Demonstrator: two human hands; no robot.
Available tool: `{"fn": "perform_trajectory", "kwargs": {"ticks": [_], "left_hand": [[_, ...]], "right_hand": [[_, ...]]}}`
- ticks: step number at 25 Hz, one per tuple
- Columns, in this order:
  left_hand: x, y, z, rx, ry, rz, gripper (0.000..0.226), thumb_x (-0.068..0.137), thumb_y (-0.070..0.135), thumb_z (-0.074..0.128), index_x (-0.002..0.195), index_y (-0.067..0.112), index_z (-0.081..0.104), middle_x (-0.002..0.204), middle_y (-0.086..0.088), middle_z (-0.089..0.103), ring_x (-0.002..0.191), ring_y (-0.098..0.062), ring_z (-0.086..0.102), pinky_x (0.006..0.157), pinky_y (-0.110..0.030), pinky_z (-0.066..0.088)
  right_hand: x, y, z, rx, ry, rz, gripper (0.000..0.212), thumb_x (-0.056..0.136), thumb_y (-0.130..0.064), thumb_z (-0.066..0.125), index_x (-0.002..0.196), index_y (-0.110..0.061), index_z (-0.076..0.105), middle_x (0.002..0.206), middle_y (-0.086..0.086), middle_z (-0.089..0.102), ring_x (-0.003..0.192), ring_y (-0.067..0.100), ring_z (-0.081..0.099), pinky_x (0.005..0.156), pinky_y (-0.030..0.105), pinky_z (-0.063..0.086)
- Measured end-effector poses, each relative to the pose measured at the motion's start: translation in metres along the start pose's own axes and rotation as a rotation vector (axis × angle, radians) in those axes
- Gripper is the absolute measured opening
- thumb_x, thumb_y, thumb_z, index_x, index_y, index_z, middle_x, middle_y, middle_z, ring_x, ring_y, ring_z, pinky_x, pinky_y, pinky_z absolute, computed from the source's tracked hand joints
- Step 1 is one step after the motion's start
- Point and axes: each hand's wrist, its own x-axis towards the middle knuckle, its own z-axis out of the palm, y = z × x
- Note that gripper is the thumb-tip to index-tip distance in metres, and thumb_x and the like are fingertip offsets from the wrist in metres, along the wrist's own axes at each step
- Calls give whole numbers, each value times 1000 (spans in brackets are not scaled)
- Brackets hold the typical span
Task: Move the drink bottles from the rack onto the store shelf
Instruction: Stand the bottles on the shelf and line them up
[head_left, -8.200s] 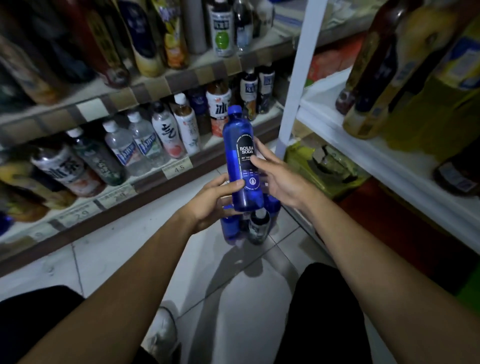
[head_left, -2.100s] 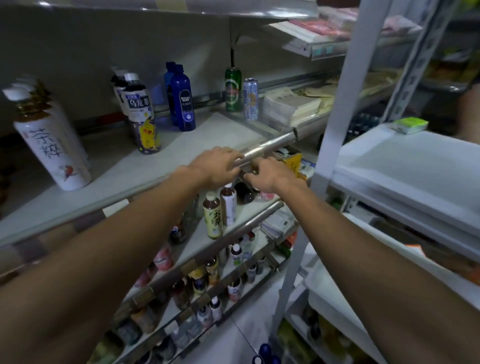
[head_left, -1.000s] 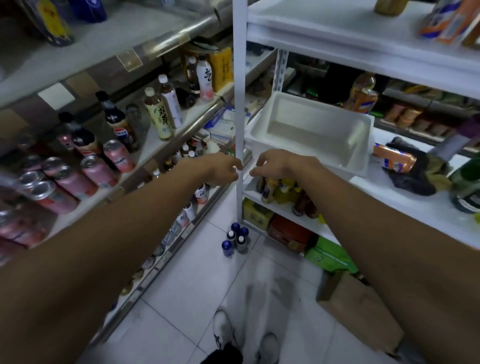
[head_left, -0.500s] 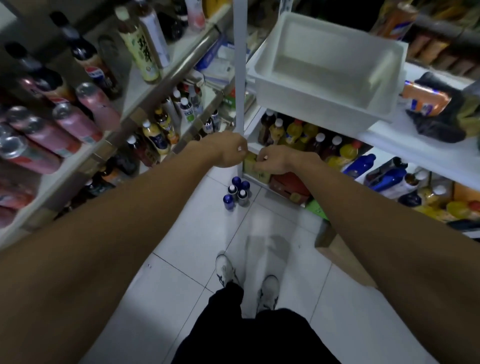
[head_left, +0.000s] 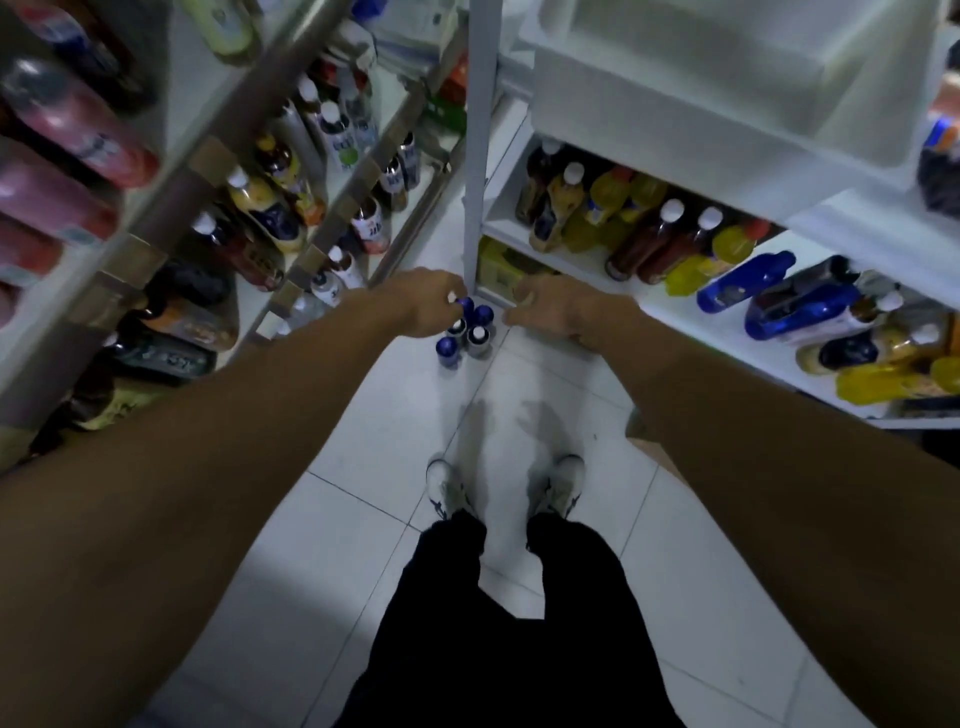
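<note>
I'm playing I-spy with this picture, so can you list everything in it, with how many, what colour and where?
rack: one, white, right half
store shelf: one, brown-edged, left, full of mixed bottles
floor bottles: about five, blue and dark, standing at the rack's foot
bin: one, white, on the rack, top right
yellow and brown bottles: many, on a rack shelf
blue bottles: a few, on a lower rack shelf
pink cans: several, on the store shelf, far left
floor tiles: white, centre
shoes: two, white
left hand: over the floor bottles, contact unclear
right hand: empty, beside them
</note>
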Motion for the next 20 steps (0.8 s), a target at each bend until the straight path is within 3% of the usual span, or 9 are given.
{"fn": "perform_trajectory", "kwargs": {"ticks": [5,9,11,16,20], "left_hand": [[62,-8,55,-111,81,-2,35,93,20,46,126,18,56,124,-15,60,108,-33,56,94,-43,47],[113,-23,124,-176,66,-76,32,88,15,50,119,18,60,118,-13,62,103,-31,57,91,-40,48],[136,-33,154,-232,58,-124,32,92,18,48,122,21,57,120,-9,61,102,-27,55,85,-35,44],[202,-63,228,-337,133,-186,33,95,20,44,125,24,56,128,-8,55,109,-27,51,83,-29,36],[250,-85,280,-404,140,-206,34,95,20,43,125,26,56,128,-5,55,112,-27,51,88,-31,39]], "right_hand": [[63,33,39,-22,28,-6,47,98,-35,55,136,-8,52,138,17,52,123,32,51,96,31,41],[110,72,83,-5,-35,-28,51,99,-35,52,143,-10,43,146,12,46,133,30,44,103,27,34],[140,90,103,0,-37,-23,53,100,-40,49,144,-12,42,146,14,46,134,31,43,108,32,36],[233,126,169,-5,-54,-13,45,99,-32,50,139,-11,47,138,14,53,126,30,51,100,34,41],[301,144,212,67,-19,-47,42,94,-41,56,130,-20,52,125,8,60,116,29,57,92,35,45]]}}
